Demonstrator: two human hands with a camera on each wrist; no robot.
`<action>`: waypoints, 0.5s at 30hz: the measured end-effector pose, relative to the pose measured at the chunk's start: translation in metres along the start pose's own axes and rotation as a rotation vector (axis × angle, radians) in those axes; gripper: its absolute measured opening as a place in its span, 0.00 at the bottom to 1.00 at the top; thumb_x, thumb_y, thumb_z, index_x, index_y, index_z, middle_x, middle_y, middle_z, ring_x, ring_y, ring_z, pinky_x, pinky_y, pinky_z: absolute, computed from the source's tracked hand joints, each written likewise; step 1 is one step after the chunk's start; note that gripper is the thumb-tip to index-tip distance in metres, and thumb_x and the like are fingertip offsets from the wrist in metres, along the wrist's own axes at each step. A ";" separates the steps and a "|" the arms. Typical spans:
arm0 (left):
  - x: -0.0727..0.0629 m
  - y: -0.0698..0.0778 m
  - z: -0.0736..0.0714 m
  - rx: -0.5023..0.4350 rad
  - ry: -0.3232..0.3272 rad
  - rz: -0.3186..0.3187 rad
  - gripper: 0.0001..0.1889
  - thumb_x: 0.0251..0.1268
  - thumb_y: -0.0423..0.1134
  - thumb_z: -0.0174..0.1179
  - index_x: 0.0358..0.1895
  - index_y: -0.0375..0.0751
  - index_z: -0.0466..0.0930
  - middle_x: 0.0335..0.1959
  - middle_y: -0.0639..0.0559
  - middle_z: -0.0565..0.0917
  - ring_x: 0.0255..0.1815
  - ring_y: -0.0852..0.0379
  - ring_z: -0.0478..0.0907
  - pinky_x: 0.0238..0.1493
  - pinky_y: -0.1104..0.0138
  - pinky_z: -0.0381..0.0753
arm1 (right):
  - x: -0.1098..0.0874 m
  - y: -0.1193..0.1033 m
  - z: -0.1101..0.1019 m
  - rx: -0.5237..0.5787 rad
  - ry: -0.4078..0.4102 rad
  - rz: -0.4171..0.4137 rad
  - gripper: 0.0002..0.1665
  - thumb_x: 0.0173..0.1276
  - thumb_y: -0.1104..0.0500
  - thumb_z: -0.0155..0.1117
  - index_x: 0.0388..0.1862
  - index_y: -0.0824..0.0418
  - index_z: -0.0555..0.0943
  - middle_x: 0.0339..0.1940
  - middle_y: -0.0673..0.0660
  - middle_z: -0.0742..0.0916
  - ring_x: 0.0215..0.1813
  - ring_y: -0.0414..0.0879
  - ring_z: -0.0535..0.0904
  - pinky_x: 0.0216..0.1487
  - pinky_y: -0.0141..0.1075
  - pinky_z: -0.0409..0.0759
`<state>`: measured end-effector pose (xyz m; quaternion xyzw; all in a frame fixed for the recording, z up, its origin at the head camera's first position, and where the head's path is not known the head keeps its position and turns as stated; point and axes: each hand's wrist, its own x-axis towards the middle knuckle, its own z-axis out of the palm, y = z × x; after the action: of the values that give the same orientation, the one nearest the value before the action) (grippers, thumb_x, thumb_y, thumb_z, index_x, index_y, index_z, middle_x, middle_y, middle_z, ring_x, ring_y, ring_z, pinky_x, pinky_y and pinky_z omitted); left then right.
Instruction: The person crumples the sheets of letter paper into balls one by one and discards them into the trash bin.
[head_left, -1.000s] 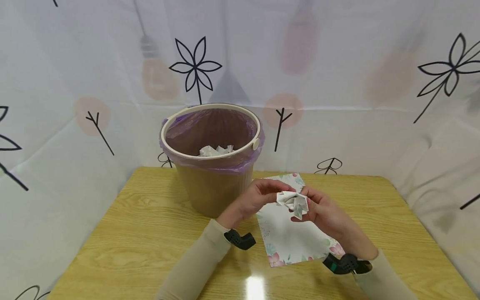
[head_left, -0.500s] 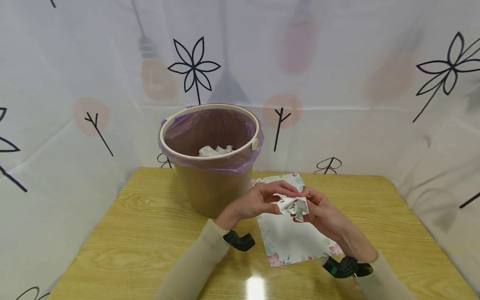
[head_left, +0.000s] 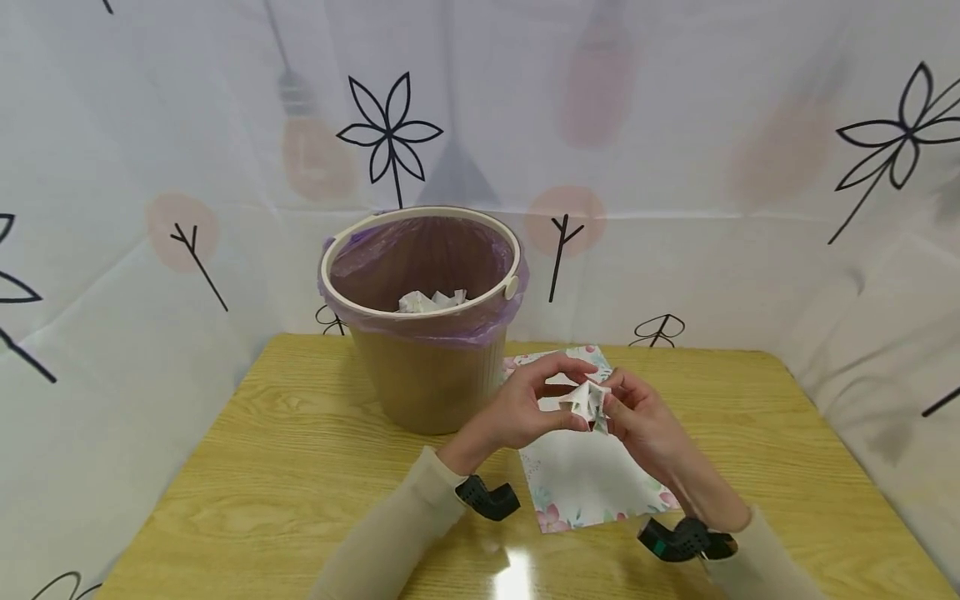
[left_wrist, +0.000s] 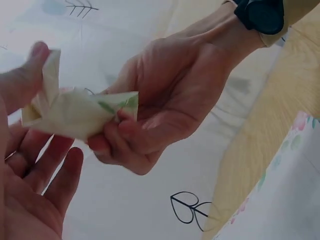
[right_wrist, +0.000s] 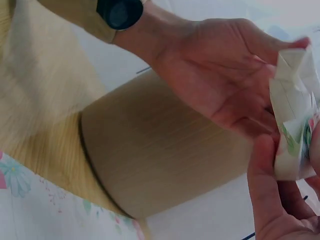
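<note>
Pinching folded paper (head_left: pixel 587 403) from both sides: left hand (head_left: pixel 519 408) grips one end between thumb and fingers, right hand (head_left: pixel 651 422) the other. Paper's in midair over flower-edged sheet (head_left: pixel 585 479), right of bin (head_left: pixel 427 379).

I look forward and down across the table (head_left: pixel 285 467) from the head; close in, my left-wrist view faces the right hand (left_wrist: pixel 167 95), my right-wrist view the left hand (right_wrist: pixel 215 75), both sharing the folded paper (left_wrist: pixel 80 114).

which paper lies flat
The white rectangular sheet bordered with flowers; the folded white paper is held up, the crumpled white paper sits inside the round beige bin.
</note>
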<state>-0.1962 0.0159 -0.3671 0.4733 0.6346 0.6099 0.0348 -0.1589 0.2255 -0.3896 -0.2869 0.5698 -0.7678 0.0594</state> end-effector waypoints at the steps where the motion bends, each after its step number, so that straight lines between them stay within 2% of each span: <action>1: 0.000 -0.001 0.001 0.024 0.021 -0.006 0.22 0.58 0.23 0.68 0.57 0.31 0.77 0.50 0.43 0.78 0.53 0.59 0.75 0.57 0.62 0.79 | 0.000 0.001 0.001 -0.039 0.033 -0.005 0.08 0.77 0.64 0.52 0.43 0.54 0.78 0.38 0.48 0.83 0.38 0.39 0.79 0.39 0.29 0.79; 5: -0.001 -0.009 0.005 0.057 0.113 -0.028 0.17 0.61 0.26 0.68 0.54 0.34 0.81 0.44 0.46 0.78 0.46 0.62 0.75 0.46 0.65 0.84 | 0.002 0.004 0.007 -0.198 0.154 -0.014 0.05 0.75 0.69 0.54 0.41 0.60 0.76 0.35 0.50 0.83 0.36 0.41 0.81 0.40 0.31 0.82; 10: -0.003 -0.015 0.007 0.003 0.195 -0.035 0.17 0.58 0.22 0.67 0.52 0.27 0.81 0.41 0.39 0.78 0.41 0.64 0.75 0.37 0.64 0.86 | 0.003 0.007 0.010 -0.304 0.249 0.002 0.04 0.74 0.71 0.54 0.40 0.65 0.74 0.34 0.51 0.83 0.36 0.41 0.82 0.40 0.33 0.84; 15: -0.003 0.009 0.010 0.057 0.252 -0.018 0.14 0.58 0.20 0.66 0.49 0.22 0.82 0.38 0.36 0.79 0.36 0.66 0.74 0.34 0.68 0.84 | 0.004 0.010 0.011 -0.364 0.304 -0.007 0.02 0.74 0.69 0.56 0.40 0.69 0.73 0.33 0.51 0.84 0.36 0.41 0.82 0.41 0.33 0.84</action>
<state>-0.1830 0.0201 -0.3640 0.3882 0.6554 0.6457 -0.0532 -0.1589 0.2113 -0.3948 -0.1760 0.7003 -0.6868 -0.0825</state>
